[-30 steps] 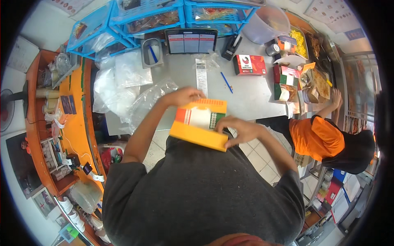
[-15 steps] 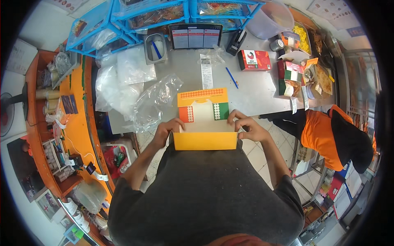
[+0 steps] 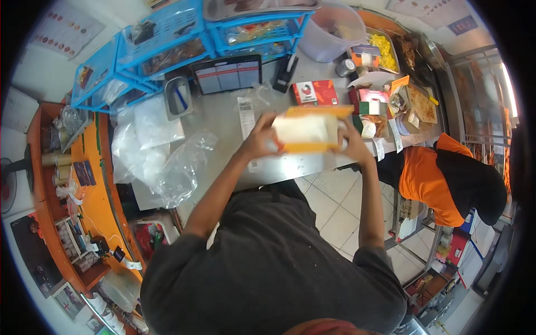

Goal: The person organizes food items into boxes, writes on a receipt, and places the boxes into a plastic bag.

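Between my two hands is a yellow-orange cardboard food box (image 3: 308,130), its pale inside facing up and its lid flap raised at the far side. The box is blurred by motion. My left hand (image 3: 261,135) grips its left end, and my right hand (image 3: 352,140) grips its right end. It is held over the front part of the metal table (image 3: 218,159). Just beyond it on the table lies a closed red box (image 3: 315,92). A long paper receipt (image 3: 246,116) lies to the left of my left hand.
Clear plastic bags (image 3: 181,173) cover the table's left side. A tablet (image 3: 228,75), a metal tray (image 3: 178,97) and blue racks (image 3: 162,53) stand behind. Several filled food boxes (image 3: 373,106) sit at the right. Another person in orange and black (image 3: 427,178) bends nearby at the right.
Both hands have carried the yellow-orange box forward and to the right, from near my body to over the table. The view has shifted to the right too.
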A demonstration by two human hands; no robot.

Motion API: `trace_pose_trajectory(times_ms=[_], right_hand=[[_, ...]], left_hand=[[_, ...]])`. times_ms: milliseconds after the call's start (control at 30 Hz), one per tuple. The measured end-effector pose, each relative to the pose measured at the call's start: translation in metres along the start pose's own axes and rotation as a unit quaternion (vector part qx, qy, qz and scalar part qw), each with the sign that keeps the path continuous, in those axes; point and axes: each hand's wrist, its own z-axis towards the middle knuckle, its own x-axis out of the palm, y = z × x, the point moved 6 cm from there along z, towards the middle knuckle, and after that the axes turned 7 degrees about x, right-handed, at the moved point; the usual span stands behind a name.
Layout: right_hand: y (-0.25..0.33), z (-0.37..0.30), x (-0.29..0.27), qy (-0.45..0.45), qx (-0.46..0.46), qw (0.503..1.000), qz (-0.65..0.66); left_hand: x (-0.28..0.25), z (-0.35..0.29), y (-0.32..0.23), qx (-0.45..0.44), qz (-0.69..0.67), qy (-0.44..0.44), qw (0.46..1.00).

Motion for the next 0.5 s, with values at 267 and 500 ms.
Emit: trace_pose_trajectory(times_ms=[267, 500], right_hand=[[-0.080, 0.080, 0.118, -0.209, 0.041, 0.976, 0.049], [0.033, 0.111, 0.261, -0.058, 0.134, 0.966, -0.212]], left_hand=[[-0.041, 0.090, 0.052, -0.007, 0.186, -0.097, 0.978], [-0.111, 0.006, -0.012, -0.035, 0.314, -0.166, 0.934]])
